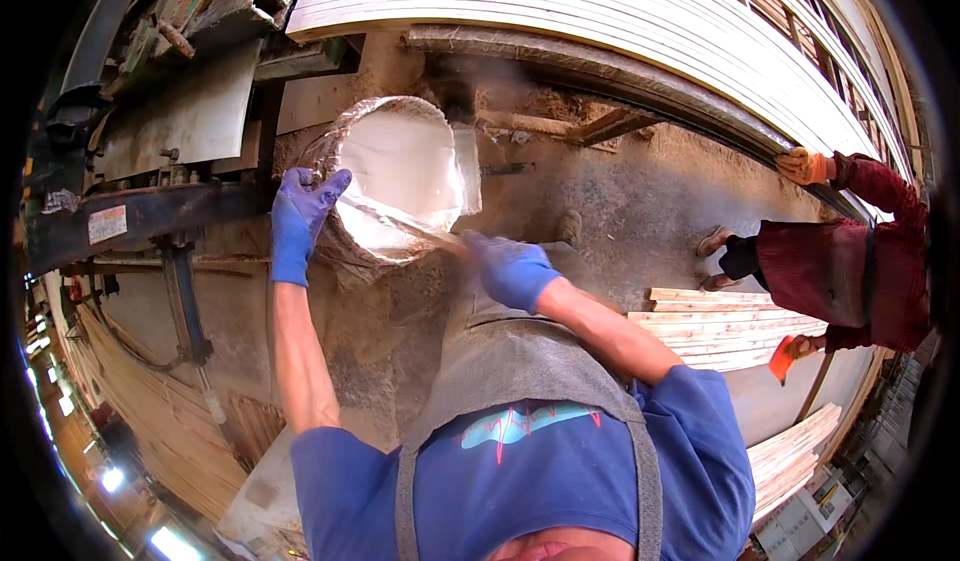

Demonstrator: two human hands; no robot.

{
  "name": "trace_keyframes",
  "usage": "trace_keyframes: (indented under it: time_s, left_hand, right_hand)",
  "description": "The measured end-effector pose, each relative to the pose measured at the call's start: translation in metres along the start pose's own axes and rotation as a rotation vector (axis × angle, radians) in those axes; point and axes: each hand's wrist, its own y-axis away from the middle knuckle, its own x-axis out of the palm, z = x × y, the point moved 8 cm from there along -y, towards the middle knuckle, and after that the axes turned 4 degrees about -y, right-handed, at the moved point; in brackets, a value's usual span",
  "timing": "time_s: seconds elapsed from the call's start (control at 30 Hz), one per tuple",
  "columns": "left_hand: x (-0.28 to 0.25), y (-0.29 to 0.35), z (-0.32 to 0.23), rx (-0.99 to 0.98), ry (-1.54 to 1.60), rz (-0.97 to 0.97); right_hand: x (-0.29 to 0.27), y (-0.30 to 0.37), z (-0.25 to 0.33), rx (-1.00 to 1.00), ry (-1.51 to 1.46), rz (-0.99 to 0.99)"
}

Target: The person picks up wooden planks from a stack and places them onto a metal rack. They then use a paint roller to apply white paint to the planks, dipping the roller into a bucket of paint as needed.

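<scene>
A round bucket with a crusted, plastic-wrapped rim sits in front of the person, left of centre, holding thick-looking white liquid with a smooth surface. A flat, pale tool slants across the near part of the opening, its far end by the left side of the rim. The right hand, in a blue glove and slightly blurred, is closed around the tool's near end. The left hand, also gloved in blue, grips the bucket's left side, thumb over the rim; its other fingers are partly hidden. What the bucket stands on cannot be made out. Just left is a dark metal beam; beyond the bucket, a long row of white boards. To the right, across the dusty floor, a co-worker in dark red and orange gloves stands near bare-wood boards. A hard push on the tool might tip the bucket if the left hand's hold slipped, and a quick lift could drip white onto the floor or the grey apron
</scene>
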Motion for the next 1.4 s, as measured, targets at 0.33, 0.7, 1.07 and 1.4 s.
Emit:
trace_keyframes:
  time_s: [0.33,0.7,1.07,1.4]
  left_hand:
    - [0.0,-0.022,0.017,0.004,0.132,-0.019]
    - [0.003,-0.034,0.024,-0.045,0.197,0.056]
    - [-0.002,-0.022,0.02,-0.055,0.192,0.053]
    - [-0.001,-0.022,0.027,-0.061,0.138,0.03]
  right_hand:
    - [-0.064,0.092,-0.069,0.124,0.254,0.015]
    - [-0.118,0.182,-0.091,0.212,0.486,0.1]
    - [-0.061,0.095,-0.085,0.138,0.024,0.061]
    - [-0.147,0.2,-0.111,0.367,0.096,0.121]
